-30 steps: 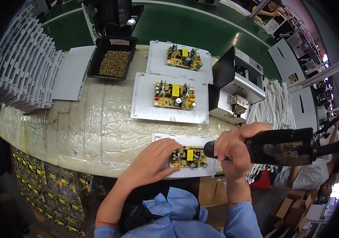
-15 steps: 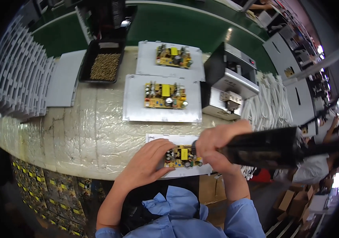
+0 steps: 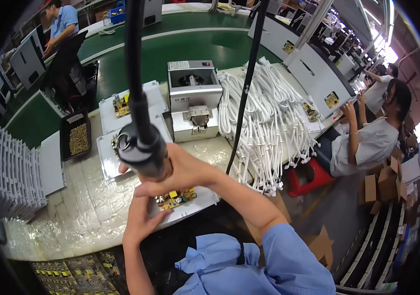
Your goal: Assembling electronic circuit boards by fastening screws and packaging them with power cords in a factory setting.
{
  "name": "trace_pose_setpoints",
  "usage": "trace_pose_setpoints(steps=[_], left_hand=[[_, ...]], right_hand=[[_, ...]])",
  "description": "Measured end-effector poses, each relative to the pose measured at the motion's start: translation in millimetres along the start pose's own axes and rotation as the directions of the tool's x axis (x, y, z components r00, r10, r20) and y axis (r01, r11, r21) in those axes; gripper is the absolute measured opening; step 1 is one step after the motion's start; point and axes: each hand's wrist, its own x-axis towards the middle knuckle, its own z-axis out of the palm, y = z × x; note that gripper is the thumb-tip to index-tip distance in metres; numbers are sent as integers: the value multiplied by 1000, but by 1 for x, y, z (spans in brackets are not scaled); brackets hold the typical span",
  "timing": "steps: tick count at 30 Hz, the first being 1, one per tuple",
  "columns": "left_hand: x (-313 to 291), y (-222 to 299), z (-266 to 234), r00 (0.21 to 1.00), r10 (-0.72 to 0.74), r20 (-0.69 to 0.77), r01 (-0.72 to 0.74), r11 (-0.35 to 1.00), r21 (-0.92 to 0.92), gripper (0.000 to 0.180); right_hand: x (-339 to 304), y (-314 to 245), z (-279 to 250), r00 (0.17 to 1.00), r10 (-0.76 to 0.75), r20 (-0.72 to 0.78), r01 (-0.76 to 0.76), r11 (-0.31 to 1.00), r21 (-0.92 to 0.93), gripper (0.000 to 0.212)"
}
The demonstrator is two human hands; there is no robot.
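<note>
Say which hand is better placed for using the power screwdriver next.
Right, most likely: the right hand grips the power screwdriver near the closest circuit board, whereas the left hand is at that board's left side.

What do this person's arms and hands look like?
The bare left hand and bare right hand wear no gloves; no watch shows. A plain, light-blue, short cloth sleeve leaves the right forearm uncovered. No left sleeve can be made out.

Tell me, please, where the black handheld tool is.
In the head view, the black handheld tool is left of centre, held in the right hand, appearing just above the left hand and the circuit board beside it.
</note>
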Motion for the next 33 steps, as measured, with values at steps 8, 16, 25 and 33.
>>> trace_pose_setpoints(steps=[8,16,25,33], left_hand=[[11,11,-2,999,52,2,-52,999,-7,65],[9,11,-7,999,52,14,-52,998,-19,60],[-2,8,2,979,200,-39,-198,979,52,61],[-14,19,18,974,212,-79,-204,974,97,62]], right_hand=[[-4,3,-17,999,-7,36,5,998,65,37],[5,-7,-13,996,-55,75,45,990,132,35],[-12,-22,-9,797,-363,-482,376,924,-75,87],[-8,-46,-9,713,-310,-628,445,893,63,99]])
